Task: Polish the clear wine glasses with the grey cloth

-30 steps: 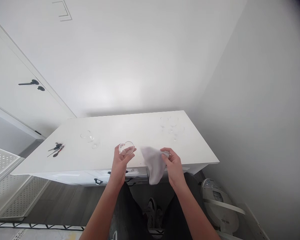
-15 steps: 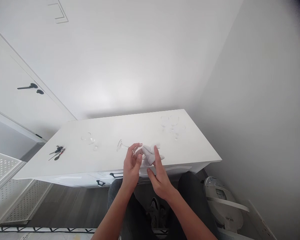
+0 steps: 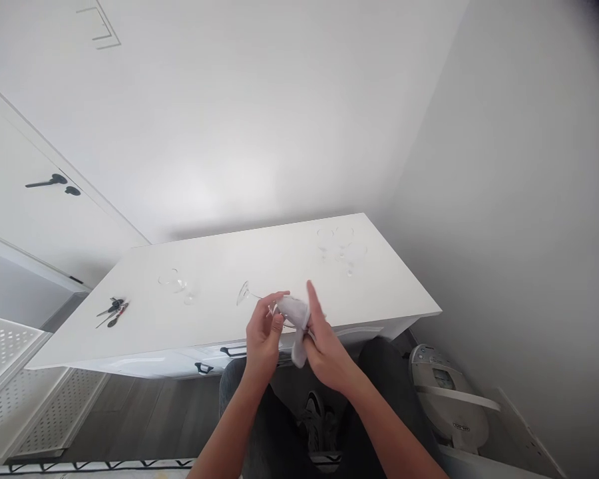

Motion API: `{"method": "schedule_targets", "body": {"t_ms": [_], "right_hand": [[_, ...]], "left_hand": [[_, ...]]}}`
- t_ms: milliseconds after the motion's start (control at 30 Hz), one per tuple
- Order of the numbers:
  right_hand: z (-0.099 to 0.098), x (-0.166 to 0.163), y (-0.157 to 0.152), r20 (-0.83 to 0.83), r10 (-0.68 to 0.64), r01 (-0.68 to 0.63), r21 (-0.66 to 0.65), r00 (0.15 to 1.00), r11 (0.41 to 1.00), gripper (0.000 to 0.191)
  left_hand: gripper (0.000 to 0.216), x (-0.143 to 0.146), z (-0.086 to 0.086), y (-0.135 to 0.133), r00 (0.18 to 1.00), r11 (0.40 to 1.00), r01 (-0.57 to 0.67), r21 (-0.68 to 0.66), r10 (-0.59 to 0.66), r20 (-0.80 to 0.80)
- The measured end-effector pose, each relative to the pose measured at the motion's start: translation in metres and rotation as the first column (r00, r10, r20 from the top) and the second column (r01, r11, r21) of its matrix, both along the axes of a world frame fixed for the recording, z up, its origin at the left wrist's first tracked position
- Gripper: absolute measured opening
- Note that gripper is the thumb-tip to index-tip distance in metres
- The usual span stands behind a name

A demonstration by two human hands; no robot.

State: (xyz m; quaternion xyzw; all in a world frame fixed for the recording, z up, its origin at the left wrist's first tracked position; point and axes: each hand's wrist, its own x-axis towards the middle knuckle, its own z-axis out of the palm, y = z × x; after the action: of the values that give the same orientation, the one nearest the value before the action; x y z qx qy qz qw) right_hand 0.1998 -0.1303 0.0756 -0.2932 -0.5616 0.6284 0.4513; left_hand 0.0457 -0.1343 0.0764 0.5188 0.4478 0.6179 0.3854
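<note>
My left hand (image 3: pixel 264 336) is closed round the bowl of a clear wine glass (image 3: pixel 243 293), which lies tilted with its foot pointing left above the cabinet top. In my right hand (image 3: pixel 324 346) is a white cloth (image 3: pixel 294 311), pressed over the glass's rim end, with one end hanging down toward my lap. The right index finger stretches upward while the thumb pinches the cloth. Part of the bowl is hidden by the cloth and my left fingers.
Several clear glasses (image 3: pixel 343 246) stand at the right of the white cabinet top (image 3: pixel 259 256). More glassware (image 3: pixel 177 283) is left of centre, with dark-handled utensils (image 3: pixel 114 311) farther left. A rice cooker (image 3: pixel 449 399) sits on the floor at right.
The cloth has turned in my right hand, and its loose end now hangs below the glass. The glass has tilted slightly. The camera view has shifted a little.
</note>
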Motion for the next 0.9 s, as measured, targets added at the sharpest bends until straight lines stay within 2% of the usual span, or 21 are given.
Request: {"method": "schedule_targets", "body": {"t_ms": [67,100,200,300,433,500,600,667,733,800,900], "right_hand": [[0.001,0.0,0.003,0.116,-0.003,-0.002,0.046,0.993,0.999,0.087],[0.003,0.001,0.005,0.108,0.027,-0.029,0.025,0.994,0.999,0.088],[0.006,0.008,0.013,-0.105,0.127,-0.14,-0.129,0.986,0.982,0.094],[0.006,0.013,0.016,-0.24,0.067,-0.12,-0.212,0.968,0.97,0.098],[0.0,0.01,0.013,-0.038,-0.029,0.025,-0.098,0.999,0.995,0.095],[0.001,0.01,0.012,0.0,0.019,-0.019,-0.073,1.0,0.997,0.092],[0.007,0.014,0.013,-0.158,0.111,-0.137,-0.163,0.981,0.977,0.091],[0.01,0.016,0.016,-0.258,0.076,-0.134,-0.215,0.963,0.967,0.093],[0.008,0.017,0.02,-0.287,0.04,-0.108,-0.225,0.957,0.968,0.097],[0.003,0.014,0.026,-0.229,0.043,-0.09,-0.2,0.972,0.976,0.097],[-0.006,0.011,0.036,-0.087,0.061,-0.074,-0.161,0.994,0.984,0.088]], "left_hand": [[0.038,0.0,0.001,0.0,0.997,0.999,-0.037,0.018,0.038,-0.069],[0.039,-0.001,0.001,0.001,0.997,0.999,-0.041,0.025,0.043,-0.062],[0.04,-0.004,-0.001,0.007,0.997,1.0,-0.004,-0.002,0.005,0.081],[0.038,-0.003,-0.005,0.007,0.99,0.999,0.001,-0.043,0.005,0.139],[0.035,0.004,-0.006,-0.003,0.995,0.998,-0.053,0.031,0.055,-0.089],[0.034,0.004,-0.004,-0.006,0.987,0.995,-0.032,0.091,0.046,-0.153],[0.033,0.002,0.001,-0.002,0.984,0.993,-0.04,0.112,0.059,-0.17],[0.035,0.002,0.001,0.003,0.985,0.994,-0.073,0.084,0.086,-0.152],[0.035,0.004,-0.002,0.008,0.989,0.995,-0.096,0.039,0.1,-0.106],[0.036,0.007,-0.006,0.013,0.989,0.994,-0.105,0.004,0.105,-0.102],[0.038,0.009,-0.013,0.02,0.98,0.995,-0.1,0.009,0.1,-0.173]]}}
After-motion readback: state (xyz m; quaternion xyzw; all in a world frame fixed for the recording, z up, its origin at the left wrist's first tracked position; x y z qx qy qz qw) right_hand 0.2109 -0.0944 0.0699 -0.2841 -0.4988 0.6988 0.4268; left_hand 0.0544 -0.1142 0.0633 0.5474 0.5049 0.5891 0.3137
